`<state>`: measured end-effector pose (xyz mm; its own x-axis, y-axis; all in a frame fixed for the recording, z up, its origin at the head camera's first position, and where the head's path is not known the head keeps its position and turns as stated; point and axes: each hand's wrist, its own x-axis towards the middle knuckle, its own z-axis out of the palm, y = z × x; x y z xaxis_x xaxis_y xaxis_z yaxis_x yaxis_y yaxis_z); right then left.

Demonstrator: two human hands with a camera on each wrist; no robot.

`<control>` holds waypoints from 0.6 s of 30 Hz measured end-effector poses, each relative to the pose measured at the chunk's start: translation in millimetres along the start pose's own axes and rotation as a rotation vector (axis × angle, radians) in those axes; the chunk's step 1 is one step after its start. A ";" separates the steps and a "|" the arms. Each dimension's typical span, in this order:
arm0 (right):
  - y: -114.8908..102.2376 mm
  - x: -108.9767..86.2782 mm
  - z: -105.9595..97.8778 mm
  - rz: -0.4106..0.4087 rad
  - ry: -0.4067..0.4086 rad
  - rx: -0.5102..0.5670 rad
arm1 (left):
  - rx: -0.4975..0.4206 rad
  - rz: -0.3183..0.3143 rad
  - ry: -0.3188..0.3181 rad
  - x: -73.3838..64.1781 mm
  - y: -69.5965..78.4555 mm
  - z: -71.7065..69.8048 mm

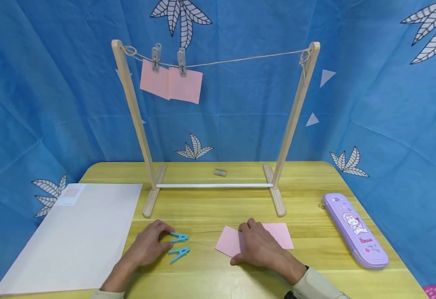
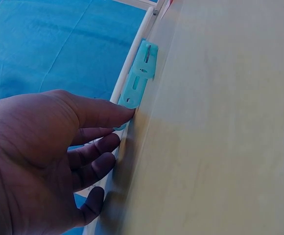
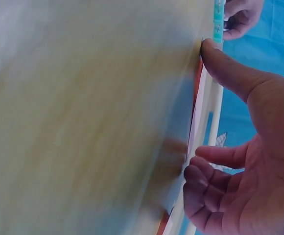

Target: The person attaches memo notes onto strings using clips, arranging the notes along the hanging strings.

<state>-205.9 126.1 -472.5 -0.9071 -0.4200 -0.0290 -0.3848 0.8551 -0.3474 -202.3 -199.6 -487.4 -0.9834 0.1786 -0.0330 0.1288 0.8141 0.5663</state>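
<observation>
From my seat at the feed, I see the left hand [image 1: 148,244] with its grip narrow, thumb and forefinger about the handle ends of the farther blue clothespin [image 1: 182,236]. I judge that it takes that end because squeezing there spreads the jaws; how hard it squeezes, I cannot tell. The nearer blue clothespin [image 1: 181,251] lies just beside the thumb, its handles also toward the hand, which seems handy for taking hold.

The right hand [image 1: 259,247] rests with its grip wide over the left pink paper [image 1: 227,243], thumb at the near edge, probably to steady it or span its edges; I cannot tell whether it pinches. The right pink paper [image 1: 279,235] lies partly behind that hand on the counter [image 1: 195,278].

Beyond stands a wooden frame [image 1: 295,116] with a cord [image 1: 218,63] tied between its posts. Two grey clothespins [image 1: 181,62] clamp two hung pink papers [image 1: 185,85] by their top edges, leaving their faces mostly uncovered. A white board [image 1: 72,236] and a purple case [image 1: 356,230] lie to either side, apparently leaving the middle for handwork.
</observation>
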 end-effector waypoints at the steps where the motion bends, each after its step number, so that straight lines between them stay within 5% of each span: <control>1: 1.1 0.2 0.0 0.014 0.002 -0.002 | -0.001 0.000 -0.001 0.1 0.1 0.3; 11: 10.2 1.7 -7.7 0.108 -0.025 0.062 | 0.011 0.006 0.002 0.1 -0.5 0.2; 18: 16.0 6.7 -6.5 -0.008 -0.020 0.149 | 0.005 -0.001 -0.002 -0.1 -1.9 0.6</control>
<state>-219.2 139.0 -472.2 -0.8999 -0.4339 -0.0434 -0.3614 0.7979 -0.4825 -202.3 -200.8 -489.0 -0.9833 0.1787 -0.0349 0.1286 0.8171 0.5619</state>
